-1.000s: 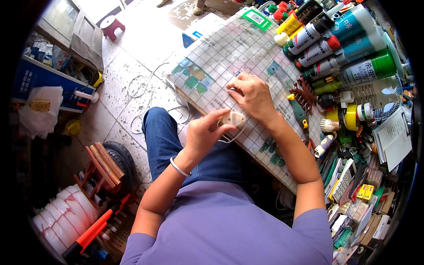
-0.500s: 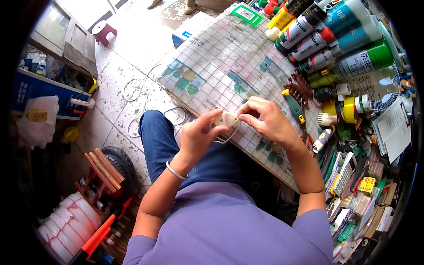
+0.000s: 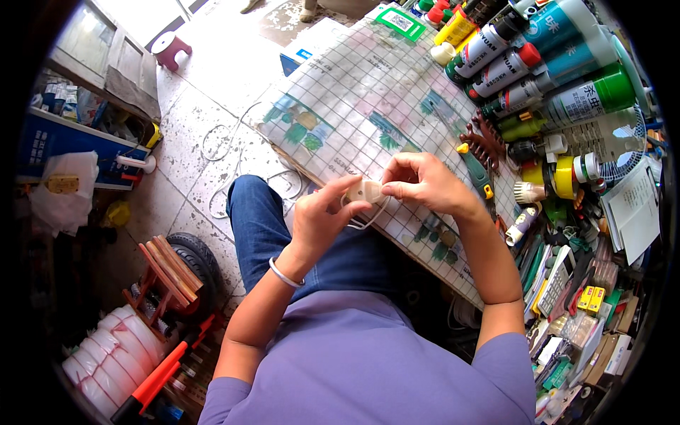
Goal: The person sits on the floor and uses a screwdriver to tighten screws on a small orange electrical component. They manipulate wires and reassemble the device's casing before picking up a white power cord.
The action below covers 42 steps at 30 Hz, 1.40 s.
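A small cream-white plastic piece (image 3: 365,191) with dark holes in its face is held over the near edge of the table. My left hand (image 3: 317,216) grips its left end between thumb and fingers. At its right end, my right hand (image 3: 425,185) has thumb and fingertips pinched together; what they hold, if anything, is hidden. A thin white cord (image 3: 370,222) loops below the piece, between my two hands.
The table (image 3: 340,92) has a checked, printed cover. On it to the right lie a green-and-yellow screwdriver (image 3: 476,170) and a brown claw clip (image 3: 484,142). Spray cans (image 3: 503,71) crowd the far right. A loose cord (image 3: 221,145) and a stool (image 3: 170,49) are on the floor.
My right fingertips have shifted slightly and now cover the right tip of the plastic piece. My left hand keeps its grip. The whole view has shifted slightly.
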Each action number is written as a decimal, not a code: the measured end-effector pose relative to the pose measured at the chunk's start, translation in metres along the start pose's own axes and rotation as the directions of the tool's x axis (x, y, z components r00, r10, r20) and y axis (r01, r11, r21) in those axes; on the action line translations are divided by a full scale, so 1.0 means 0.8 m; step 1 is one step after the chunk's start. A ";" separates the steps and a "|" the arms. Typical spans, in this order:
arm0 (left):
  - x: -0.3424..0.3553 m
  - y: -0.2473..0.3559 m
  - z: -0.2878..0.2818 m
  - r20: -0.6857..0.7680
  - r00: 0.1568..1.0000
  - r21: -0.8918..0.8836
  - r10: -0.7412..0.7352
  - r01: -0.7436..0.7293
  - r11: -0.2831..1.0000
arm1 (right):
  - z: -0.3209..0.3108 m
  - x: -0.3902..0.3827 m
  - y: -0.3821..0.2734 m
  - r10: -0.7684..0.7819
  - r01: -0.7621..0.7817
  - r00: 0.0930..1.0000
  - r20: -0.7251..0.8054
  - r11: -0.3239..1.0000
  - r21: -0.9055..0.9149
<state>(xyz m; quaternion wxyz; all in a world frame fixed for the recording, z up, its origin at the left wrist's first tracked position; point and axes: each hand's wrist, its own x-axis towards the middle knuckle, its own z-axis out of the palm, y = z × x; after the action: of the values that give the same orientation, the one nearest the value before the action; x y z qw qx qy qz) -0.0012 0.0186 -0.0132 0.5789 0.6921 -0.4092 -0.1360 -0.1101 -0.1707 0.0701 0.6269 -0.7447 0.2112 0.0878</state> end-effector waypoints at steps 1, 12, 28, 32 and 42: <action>0.000 0.000 0.000 0.003 1.000 -0.009 -0.003 0.003 1.000 | -0.003 0.001 0.000 0.033 -0.034 0.999 0.021 0.998 0.051; 0.000 0.000 -0.002 0.019 1.000 -0.005 -0.012 0.012 1.000 | -0.010 0.006 0.000 0.108 -0.119 0.990 0.089 0.985 0.128; 0.000 -0.001 -0.001 0.017 1.000 0.007 -0.019 0.019 1.000 | -0.025 0.023 -0.004 0.141 -0.148 0.968 0.208 0.989 0.021; 0.000 0.002 -0.002 0.022 0.999 0.009 -0.036 0.036 0.999 | -0.026 0.021 -0.009 0.113 -0.119 0.969 0.222 0.993 0.012; -0.001 0.001 -0.001 0.014 0.999 0.020 -0.040 0.040 0.999 | -0.016 0.018 -0.011 0.105 -0.102 0.981 0.162 0.994 -0.026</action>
<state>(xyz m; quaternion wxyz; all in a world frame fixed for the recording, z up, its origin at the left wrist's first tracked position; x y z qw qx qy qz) -0.0014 0.0197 -0.0121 0.5662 0.7049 -0.4007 -0.1482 -0.0949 -0.1852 0.0749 0.6301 -0.7286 0.1970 0.1826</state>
